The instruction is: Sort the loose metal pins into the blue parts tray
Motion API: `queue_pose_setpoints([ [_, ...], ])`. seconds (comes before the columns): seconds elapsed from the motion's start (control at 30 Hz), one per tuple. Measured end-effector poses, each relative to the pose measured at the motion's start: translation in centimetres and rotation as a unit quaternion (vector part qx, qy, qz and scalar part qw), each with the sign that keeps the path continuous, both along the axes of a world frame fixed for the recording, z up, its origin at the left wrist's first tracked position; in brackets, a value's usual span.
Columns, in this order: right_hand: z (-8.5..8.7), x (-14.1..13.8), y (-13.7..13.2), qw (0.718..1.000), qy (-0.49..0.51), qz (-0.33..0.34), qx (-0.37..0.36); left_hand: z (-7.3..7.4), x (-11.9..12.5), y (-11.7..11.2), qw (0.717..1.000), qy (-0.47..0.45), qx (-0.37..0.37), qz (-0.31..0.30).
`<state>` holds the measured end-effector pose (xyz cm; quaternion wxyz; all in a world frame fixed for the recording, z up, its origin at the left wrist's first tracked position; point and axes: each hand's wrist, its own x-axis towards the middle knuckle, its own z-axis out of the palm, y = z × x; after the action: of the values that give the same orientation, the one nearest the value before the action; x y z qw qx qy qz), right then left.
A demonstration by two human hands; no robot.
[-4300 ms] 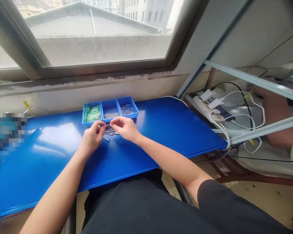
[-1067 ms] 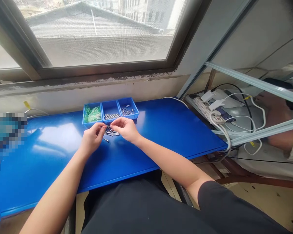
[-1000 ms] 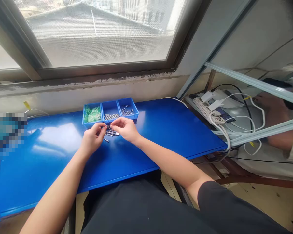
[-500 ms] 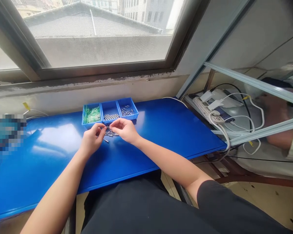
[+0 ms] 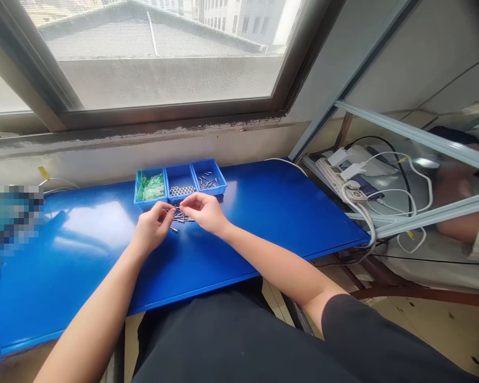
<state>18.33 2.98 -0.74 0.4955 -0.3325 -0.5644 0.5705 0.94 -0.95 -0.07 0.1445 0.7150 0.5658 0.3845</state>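
Note:
Above the blue table (image 5: 239,250), my left hand (image 5: 154,223) is closed in a pinch of thumb and fingertips. My right hand (image 5: 203,213) pinches too, its fingertips a short way from the left ones. Whatever they grip is too small to make out. Between and under the hands lies a pile of slim metal pins or screws (image 5: 182,218), partly hidden by fingers. Just behind stand three joined blue bins: the left bin (image 5: 150,200) holds green translucent pieces, the middle bin (image 5: 179,173) small metal rings or nuts, the right bin (image 5: 220,186) slim dark metal parts.
A window (image 5: 171,80) and a wall back the table. To the right are a metal frame (image 5: 415,133), a power strip (image 5: 335,181) with plugs, and loose white cables (image 5: 363,213). A blurred-out object (image 5: 10,218) sits at the far left. Another person's limb shows at the right edge.
Both hands stay almost in place, fingertips still pinched over the pile. The bins and their contents look the same.

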Motion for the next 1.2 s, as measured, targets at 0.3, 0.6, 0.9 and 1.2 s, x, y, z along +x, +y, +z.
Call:
queue_pose_setpoints([
  [0.3, -0.21, -0.05, 0.18, 1.000, -0.008, -0.010, 0.008, -0.11, 0.08, 0.13, 1.000, -0.003, -0.009, -0.008],
  [0.6, -0.12, -0.01, 0.10, 1.000, -0.017, -0.010, 0.022, -0.27, -0.05, 0.10, 1.000, 0.008, -0.011, -0.006],
  [0.9, -0.19, -0.01, 0.14, 1.000, -0.009, -0.009, 0.013, -0.03, 0.11, 0.05, 1.000, -0.006, 0.008, -0.001],
  [1.2, -0.36, 0.07, 0.39, 1.000, -0.014, -0.008, 0.001, -0.37, -0.11, 0.21, 1.000, 0.003, 0.013, -0.002],
])
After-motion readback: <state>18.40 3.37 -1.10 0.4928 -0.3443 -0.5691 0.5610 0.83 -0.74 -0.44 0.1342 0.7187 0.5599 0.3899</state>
